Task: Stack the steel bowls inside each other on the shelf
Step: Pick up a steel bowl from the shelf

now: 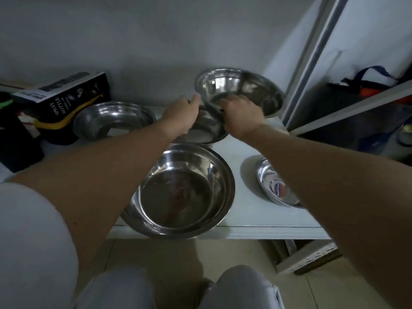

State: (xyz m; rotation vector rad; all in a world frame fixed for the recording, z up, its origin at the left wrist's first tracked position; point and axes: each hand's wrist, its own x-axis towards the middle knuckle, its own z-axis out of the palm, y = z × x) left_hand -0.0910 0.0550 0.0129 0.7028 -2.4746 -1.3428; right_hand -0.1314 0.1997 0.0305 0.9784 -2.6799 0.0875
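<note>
Single head-worn view looks steeply down, close over the shelf [256, 221] and floor [178, 259].

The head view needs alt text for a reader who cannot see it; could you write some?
Both hands, left hand and right hand, grip a tilted steel bowl above a second bowl at the back of a white shelf.

Dim, soft, wide-angle warp at edges.

White short sleeve [33, 230] on left arm; forearms bare; light grey trousers [243, 288] over knees
</note>
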